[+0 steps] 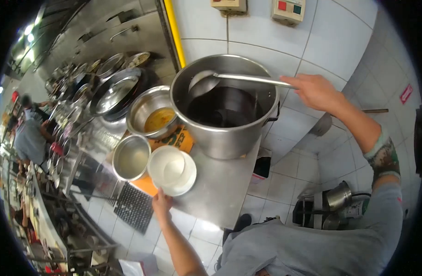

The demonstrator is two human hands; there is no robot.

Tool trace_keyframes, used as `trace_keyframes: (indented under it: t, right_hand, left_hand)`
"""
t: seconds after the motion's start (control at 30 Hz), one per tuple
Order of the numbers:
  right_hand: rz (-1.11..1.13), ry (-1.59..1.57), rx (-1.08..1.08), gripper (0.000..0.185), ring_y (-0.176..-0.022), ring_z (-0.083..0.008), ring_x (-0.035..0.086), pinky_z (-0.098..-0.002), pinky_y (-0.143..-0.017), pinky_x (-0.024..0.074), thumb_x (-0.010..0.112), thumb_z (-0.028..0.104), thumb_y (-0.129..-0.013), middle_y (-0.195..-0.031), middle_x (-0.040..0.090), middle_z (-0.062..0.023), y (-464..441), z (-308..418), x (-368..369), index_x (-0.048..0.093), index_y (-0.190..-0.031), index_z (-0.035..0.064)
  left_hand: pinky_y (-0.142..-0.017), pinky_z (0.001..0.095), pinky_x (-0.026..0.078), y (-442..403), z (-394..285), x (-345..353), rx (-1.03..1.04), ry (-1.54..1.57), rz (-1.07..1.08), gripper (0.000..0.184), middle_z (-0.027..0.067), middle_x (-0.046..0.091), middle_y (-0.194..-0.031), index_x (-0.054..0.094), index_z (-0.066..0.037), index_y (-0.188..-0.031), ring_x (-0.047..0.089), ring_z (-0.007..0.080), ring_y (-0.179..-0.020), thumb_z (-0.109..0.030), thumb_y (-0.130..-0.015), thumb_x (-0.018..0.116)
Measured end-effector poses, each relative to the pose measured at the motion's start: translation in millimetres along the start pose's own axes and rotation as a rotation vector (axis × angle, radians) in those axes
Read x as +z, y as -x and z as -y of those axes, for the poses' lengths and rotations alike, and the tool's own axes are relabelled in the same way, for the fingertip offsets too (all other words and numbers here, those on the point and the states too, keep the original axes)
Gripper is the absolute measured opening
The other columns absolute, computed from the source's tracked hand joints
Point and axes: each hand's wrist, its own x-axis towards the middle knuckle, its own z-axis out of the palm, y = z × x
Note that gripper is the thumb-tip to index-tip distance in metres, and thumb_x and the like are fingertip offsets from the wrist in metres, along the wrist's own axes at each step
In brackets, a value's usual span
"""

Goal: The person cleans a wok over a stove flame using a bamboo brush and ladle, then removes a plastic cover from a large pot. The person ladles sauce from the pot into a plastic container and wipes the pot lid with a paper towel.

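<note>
Ladle (204, 84) is over the mouth of the big steel pot (220, 140), its bowl on the far-left side of the opening, handle running right across and past the rim. Dark contents in the pot. Can't tell if the ladle touches the inner wall.

Right hand (314, 92): closed round the handle end, outside the pot's right rim, in front of the tiled wall (261, 34). Forearm comes in from the right, elbow bent, out beyond the bench (220, 186).

Left hand (161, 203): reaching up from below, fingers gripping the near rim of the white bowl (162, 154). Bowl overlaps a white dish (189, 178); can't tell how the two are stacked. Wrist sits just off the bench's near edge.

Edges: pot's right side is near the bench's right edge, side handle sticking out there. Steel top shows between pot, dish and near edge. Floor beyond the right edge.

Tight side is the left: steel container (119, 171) with pale liquid just beside the white bowl, steel basin (136, 105) with yellow contents between that and the pot, orange sheet (185, 139) partly underneath.
</note>
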Motion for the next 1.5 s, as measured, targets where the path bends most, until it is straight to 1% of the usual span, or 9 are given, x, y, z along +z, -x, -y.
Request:
trace_keyframes:
  t: [0.4, 0.5, 0.6, 0.77, 0.83, 1.17, 1.2, 1.27, 1.5]
  right_hand:
    - [0.165, 0.274, -0.153, 0.045, -0.079, -0.0324, 0.064, -0.0424, -0.067, 0.0511, 0.046, 0.011, -0.087, -0.096, 0.057, -0.0151, -86.9, 12.4, 33.4, 0.048, -0.130, 0.0246]
    - [0.161, 0.324, -0.276, 0.043, -0.070, -0.0313, 0.064, -0.0419, -0.060, 0.0506, 0.048, 0.007, -0.084, -0.092, 0.057, -0.0147, -103.5, 2.9, 49.1, 0.049, -0.125, 0.0182]
    - [0.275, 0.363, -0.273, 0.026, -0.074, -0.0316, 0.066, -0.0427, -0.060, 0.0508, 0.049, 0.011, -0.084, -0.088, 0.062, -0.0169, -122.0, -3.5, 57.4, 0.051, -0.110, 0.0094]
    - [0.547, 0.458, -0.337, 0.020, -0.077, -0.0350, 0.066, -0.0442, -0.062, 0.0510, 0.047, 0.010, -0.086, -0.079, 0.065, -0.0200, -134.6, -1.6, 30.6, 0.049, -0.103, 0.0001]
    - [0.609, 0.457, -0.365, 0.021, -0.078, -0.0366, 0.065, -0.0454, -0.064, 0.0506, 0.047, 0.010, -0.085, -0.080, 0.065, -0.0211, -132.7, -5.4, 23.6, 0.049, -0.103, -0.0016]
    - [1.247, 0.447, -0.452, 0.031, -0.082, -0.0383, 0.062, -0.0461, -0.071, 0.0474, 0.051, 0.015, -0.082, -0.084, 0.062, -0.0262, -139.9, -8.1, -7.4, 0.049, -0.102, -0.0098]
    - [1.246, 0.454, -0.450, 0.031, -0.082, -0.0383, 0.062, -0.0461, -0.071, 0.0474, 0.051, 0.015, -0.082, -0.084, 0.062, -0.0262, -139.4, -0.7, -13.8, 0.049, -0.102, -0.0098]
    - [1.392, 0.354, -0.239, 0.033, -0.078, -0.0335, 0.063, -0.0424, -0.071, 0.0475, 0.052, 0.020, -0.085, -0.085, 0.062, -0.0241, -136.9, 19.3, -31.0, 0.050, -0.101, -0.0098]
    - [1.411, -0.007, -0.060, 0.030, -0.068, -0.0221, 0.058, -0.0349, -0.064, 0.0468, 0.049, 0.025, -0.092, -0.072, 0.055, -0.0083, -130.6, 18.7, -29.1, 0.051, -0.093, -0.0049]
  left_hand:
    - [-0.050, 0.0300, 0.047, -3.5, -6.2, 18.0, -0.020, -0.250, -0.085, 0.038, 0.0151, 0.063, -0.086, 0.055, 0.008, -0.108, 0.061, 0.0202, -0.067, -0.022, -0.086, 0.053]
    - [-0.061, 0.0344, 0.049, 6.1, -10.8, 16.5, 0.053, -0.241, -0.054, 0.035, 0.0159, 0.063, -0.093, 0.058, 0.008, -0.106, 0.060, 0.0235, -0.075, -0.020, -0.085, 0.052]
    - [-0.054, 0.0294, 0.049, 25.6, -18.6, 18.5, 0.192, -0.275, -0.084, 0.044, 0.0168, 0.062, -0.097, 0.053, 0.008, -0.118, 0.061, 0.0198, -0.078, -0.014, -0.079, 0.054]
    - [-0.077, 0.0332, 0.048, 73.8, -25.3, 7.0, 0.241, -0.370, -0.129, 0.042, 0.0172, 0.063, -0.103, 0.058, 0.012, -0.110, 0.060, 0.0229, -0.087, -0.009, -0.073, 0.059]
    - [-0.098, 0.0443, 0.039, 90.4, -20.7, -0.8, 0.037, -0.490, -0.202, 0.045, 0.0222, 0.053, -0.126, 0.053, 0.006, -0.123, 0.050, 0.0352, -0.115, -0.026, -0.090, 0.046]
    - [-0.083, 0.0375, 0.045, 182.0, -10.1, 4.3, 0.117, -0.650, -0.493, 0.033, 0.0241, 0.062, -0.109, 0.061, 0.001, -0.112, 0.059, 0.0241, -0.100, -0.022, -0.093, 0.048]
    - [-0.087, 0.0396, 0.045, 188.3, 9.1, -13.3, -0.103, -0.822, -0.438, 0.038, 0.0247, 0.057, -0.117, 0.054, 0.000, -0.121, 0.057, 0.0270, -0.105, -0.026, -0.094, 0.047]
    - [-0.091, 0.0417, 0.044, 191.1, 20.5, -16.3, -0.349, -0.973, -0.377, 0.044, 0.0253, 0.052, -0.125, 0.046, -0.001, -0.129, 0.054, 0.0300, -0.110, -0.030, -0.096, 0.046]
    - [-0.092, 0.0417, 0.043, 184.3, -0.8, 14.9, -0.146, -0.760, -0.425, 0.044, 0.0247, 0.052, -0.125, 0.046, -0.001, -0.129, 0.054, 0.0301, -0.110, -0.030, -0.096, 0.045]
